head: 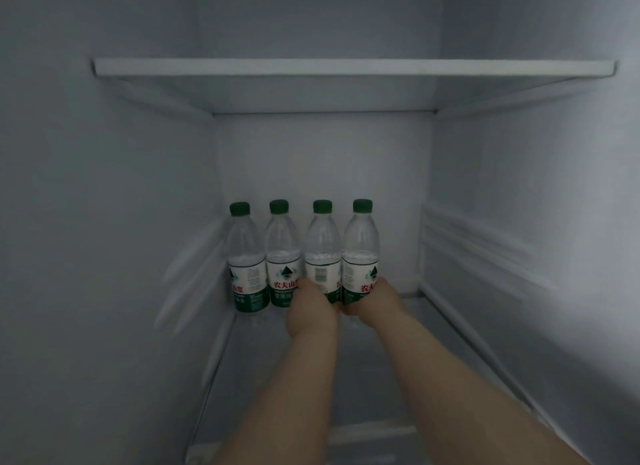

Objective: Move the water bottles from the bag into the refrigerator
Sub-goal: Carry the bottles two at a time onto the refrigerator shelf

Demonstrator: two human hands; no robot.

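Observation:
Several clear water bottles with green caps and green-white labels stand upright in a row at the back of a refrigerator shelf. Both my arms reach deep into the compartment. My left hand grips the lower part of the third bottle from the left. My right hand grips the base of the rightmost bottle. The two bottles further left, one against the left wall and one beside it, stand untouched. The bag is out of view.
A white upper shelf spans the compartment above the bottles. Ribbed side walls close in on left and right. Bare shelf space lies to the right of the row and in front of it.

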